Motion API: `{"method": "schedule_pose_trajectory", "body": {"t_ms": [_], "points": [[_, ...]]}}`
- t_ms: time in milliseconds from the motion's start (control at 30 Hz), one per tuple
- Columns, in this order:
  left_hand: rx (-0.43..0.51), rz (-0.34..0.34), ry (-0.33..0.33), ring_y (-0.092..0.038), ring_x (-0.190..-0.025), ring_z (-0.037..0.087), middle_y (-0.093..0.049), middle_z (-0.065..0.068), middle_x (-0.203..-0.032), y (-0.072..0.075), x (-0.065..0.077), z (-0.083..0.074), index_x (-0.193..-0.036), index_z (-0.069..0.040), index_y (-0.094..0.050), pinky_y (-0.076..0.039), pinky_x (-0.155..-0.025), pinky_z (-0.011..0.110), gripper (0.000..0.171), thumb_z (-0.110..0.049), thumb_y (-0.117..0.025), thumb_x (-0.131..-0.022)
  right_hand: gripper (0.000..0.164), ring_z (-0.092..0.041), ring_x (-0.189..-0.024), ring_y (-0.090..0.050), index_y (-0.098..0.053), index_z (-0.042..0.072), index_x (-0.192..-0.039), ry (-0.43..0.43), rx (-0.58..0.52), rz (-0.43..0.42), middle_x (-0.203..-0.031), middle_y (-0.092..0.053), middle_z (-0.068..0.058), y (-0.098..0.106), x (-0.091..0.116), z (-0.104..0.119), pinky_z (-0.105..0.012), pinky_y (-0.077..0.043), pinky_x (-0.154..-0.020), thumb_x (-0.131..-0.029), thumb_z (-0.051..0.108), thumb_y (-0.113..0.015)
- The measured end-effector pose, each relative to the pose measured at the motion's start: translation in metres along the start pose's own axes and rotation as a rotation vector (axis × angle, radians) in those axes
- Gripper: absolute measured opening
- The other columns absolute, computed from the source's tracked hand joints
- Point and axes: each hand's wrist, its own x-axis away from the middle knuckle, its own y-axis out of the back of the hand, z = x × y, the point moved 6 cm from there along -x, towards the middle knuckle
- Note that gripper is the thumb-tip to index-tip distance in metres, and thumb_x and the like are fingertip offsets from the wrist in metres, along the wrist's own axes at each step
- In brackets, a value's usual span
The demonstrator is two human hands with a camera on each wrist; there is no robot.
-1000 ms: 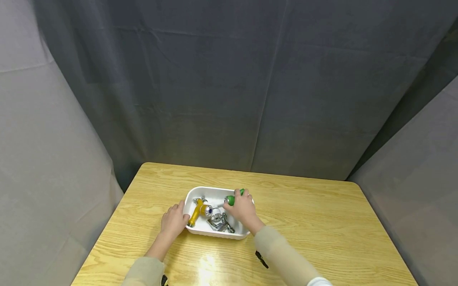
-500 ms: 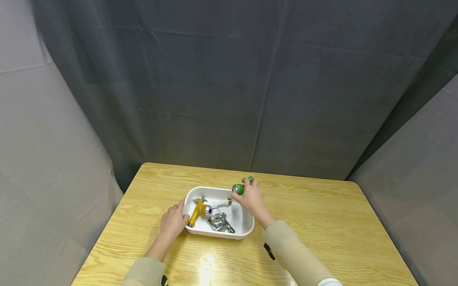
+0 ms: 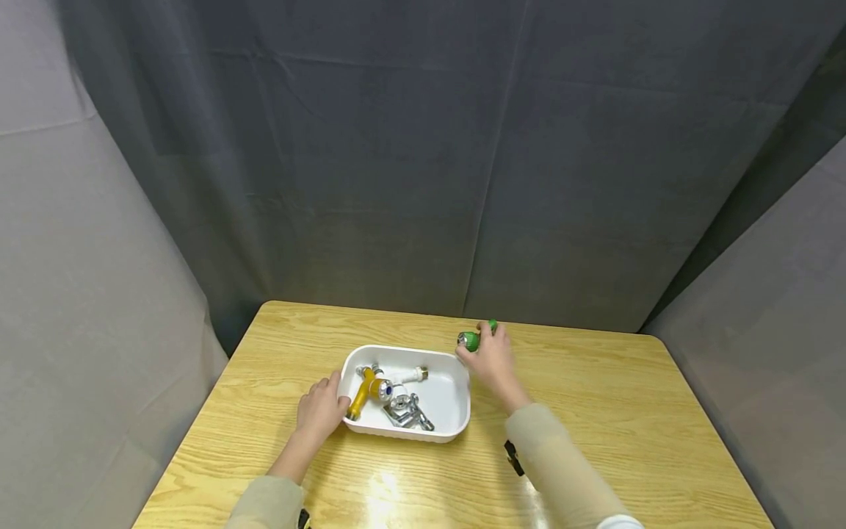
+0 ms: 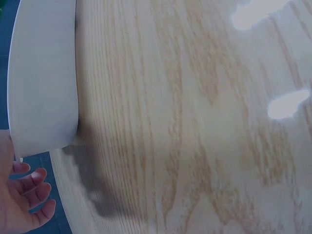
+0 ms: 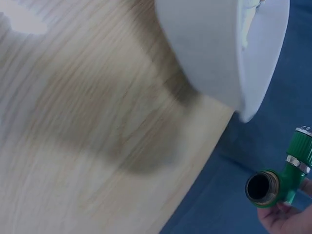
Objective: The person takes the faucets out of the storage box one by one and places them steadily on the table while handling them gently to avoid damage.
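My right hand [image 3: 493, 363] holds a green angle valve [image 3: 470, 341] beyond the right back corner of a white plastic tray [image 3: 451, 400]. In the right wrist view the valve [image 5: 287, 183] shows a ribbed green knob, a metal collar and a dark threaded opening. My left hand [image 3: 320, 406] grips the tray's left rim, thumb on the near side; its other fingers [image 4: 34, 187] curl loosely past the tray's end. Inside the tray lie a yellow valve [image 3: 360, 398] with a chrome knob end, a white valve [image 3: 411, 375] with a brass threaded end, and chrome fittings [image 3: 408, 417].
The tray stands on a light wood-grain table [image 3: 595, 426]. A dark grey curtain [image 3: 396, 184] hangs behind the table's far edge, with paler cloth [image 3: 86, 308] on the left side and more on the right.
My right hand has lifted the green valve out of the tray and carried it right and away from me, past the rim. The white valve has come into view. The left hand stays put.
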Motion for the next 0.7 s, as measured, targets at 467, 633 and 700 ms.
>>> {"method": "schedule_pose_trajectory", "body": {"t_ms": [467,633,700], "points": [[-0.009,0.003,0.003,-0.058,-0.081,0.029,-0.061,0.015,-0.095,-0.001,0.0,0.002,-0.128,-0.003,-0.047,-0.048,-0.066,0.043,0.052,-0.024,-0.058,-0.081,0.068,-0.04,-0.105,-0.04,-0.038,0.003,-0.131,-0.09,0.006,0.01,-0.128,-0.027,-0.029,-0.012,0.002,-0.056,-0.047,-0.047,-0.073,-0.078,0.043,-0.054],[-0.01,0.006,0.005,-0.058,-0.08,0.029,-0.061,0.015,-0.094,-0.001,0.0,0.003,-0.127,-0.003,-0.047,-0.048,-0.066,0.043,0.052,-0.023,-0.058,-0.081,0.068,-0.04,-0.103,-0.039,-0.036,0.001,-0.13,-0.105,0.014,0.042,-0.126,-0.026,-0.031,-0.023,0.008,-0.07,-0.046,-0.048,-0.071,-0.079,0.042,-0.053],[-0.008,0.008,0.007,-0.058,-0.08,0.029,-0.061,0.014,-0.093,-0.001,0.0,0.003,-0.127,-0.003,-0.047,-0.048,-0.066,0.043,0.052,-0.023,-0.058,-0.081,0.068,-0.04,-0.103,-0.039,-0.036,0.0,-0.13,-0.113,0.02,0.054,-0.125,-0.027,-0.03,-0.028,0.011,-0.075,-0.047,-0.047,-0.071,-0.079,0.042,-0.053]]}}
